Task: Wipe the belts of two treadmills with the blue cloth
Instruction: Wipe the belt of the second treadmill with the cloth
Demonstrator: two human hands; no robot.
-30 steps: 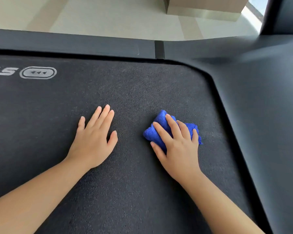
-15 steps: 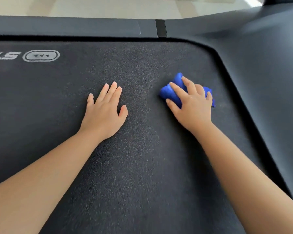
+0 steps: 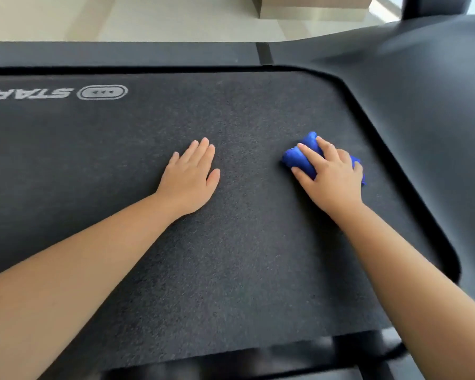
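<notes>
Two hands resting on a treadmill belt (image 3: 231,242), one pressing a cloth.

The left hand (image 3: 188,178) is lying flat and open, holding nothing; the right hand (image 3: 331,175) is curling its fingers over the bunched blue cloth (image 3: 299,157), near the dark side rail (image 3: 422,119).

I have one view only, from the head, angled forward and steeply down across the treadmill belt (image 3: 231,242). It sits close: both forearms run in from the bottom edge, the far side rail (image 3: 121,54) crosses the top, pale floor (image 3: 148,15) beyond.
</notes>
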